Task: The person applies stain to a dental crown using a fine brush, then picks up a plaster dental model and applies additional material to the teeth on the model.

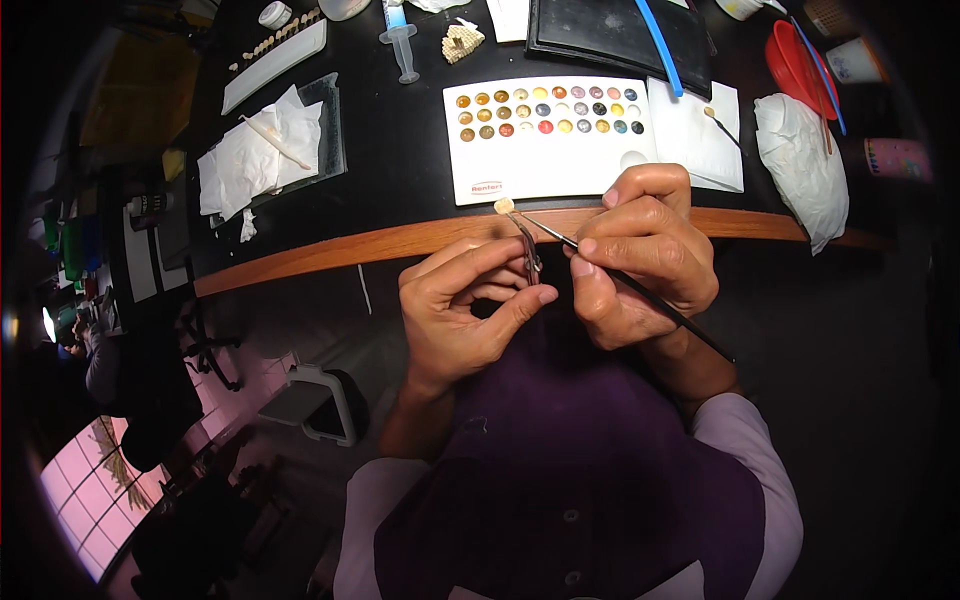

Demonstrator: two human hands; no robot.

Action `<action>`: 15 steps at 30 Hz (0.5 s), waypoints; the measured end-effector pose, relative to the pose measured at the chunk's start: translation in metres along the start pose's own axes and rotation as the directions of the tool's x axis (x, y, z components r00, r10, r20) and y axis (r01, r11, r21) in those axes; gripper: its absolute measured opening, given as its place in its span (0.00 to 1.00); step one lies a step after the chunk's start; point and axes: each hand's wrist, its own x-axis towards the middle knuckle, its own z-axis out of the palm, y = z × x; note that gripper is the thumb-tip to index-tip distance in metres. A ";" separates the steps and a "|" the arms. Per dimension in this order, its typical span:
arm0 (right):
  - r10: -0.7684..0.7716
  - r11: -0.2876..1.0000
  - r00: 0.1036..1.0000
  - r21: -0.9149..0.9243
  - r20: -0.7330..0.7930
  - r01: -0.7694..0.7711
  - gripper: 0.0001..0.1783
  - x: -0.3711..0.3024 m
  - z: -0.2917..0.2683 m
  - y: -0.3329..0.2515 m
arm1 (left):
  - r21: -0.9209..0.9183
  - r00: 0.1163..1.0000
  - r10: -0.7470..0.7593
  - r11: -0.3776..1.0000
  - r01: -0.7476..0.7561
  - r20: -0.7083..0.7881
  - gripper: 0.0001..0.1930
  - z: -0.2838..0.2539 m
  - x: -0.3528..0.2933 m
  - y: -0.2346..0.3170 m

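Note:
My left hand [465, 305] pinches a thin metal clamp tool [527, 245] that carries a small cream tooth-shaped piece [503, 205] at its tip. My right hand [645, 250] grips a slim black brush [640, 290], its tip reaching toward the small piece. Both hands hover close together just in front of the table's wooden edge [400, 240]. Right behind them lies a white palette [545, 165] with rows of small coloured paint dots.
On the black table: a tissue on a glass slab [265, 150], a syringe [402, 45], a white pad with another brush [700, 140], a crumpled tissue [805, 165], a red bowl [795, 60], a black tray [620, 35], cups at right. A chair base [320, 405] stands on the floor.

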 end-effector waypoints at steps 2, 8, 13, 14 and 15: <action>0.008 1.000 0.999 -0.009 0.035 -0.008 0.11 0.000 -0.001 -0.002 | 0.000 1.000 -0.002 1.000 0.002 -0.003 0.19 0.000 0.000 0.000; 0.009 1.000 0.999 -0.013 0.042 -0.009 0.11 0.001 -0.001 -0.002 | -0.007 1.000 -0.007 1.000 0.007 -0.007 0.19 0.001 0.000 0.001; 0.006 1.000 1.000 0.001 0.018 -0.006 0.11 -0.001 0.000 0.000 | 0.003 1.000 0.002 1.000 -0.002 -0.001 0.19 0.000 -0.001 -0.002; 0.007 1.000 1.000 0.000 0.017 -0.007 0.11 -0.001 0.001 0.000 | 0.006 1.000 0.005 1.000 -0.005 0.000 0.19 0.000 -0.001 -0.002; 0.004 1.000 1.000 0.001 0.023 -0.004 0.11 -0.001 0.001 0.000 | 0.010 1.000 0.008 1.000 -0.008 0.000 0.19 -0.001 -0.001 -0.001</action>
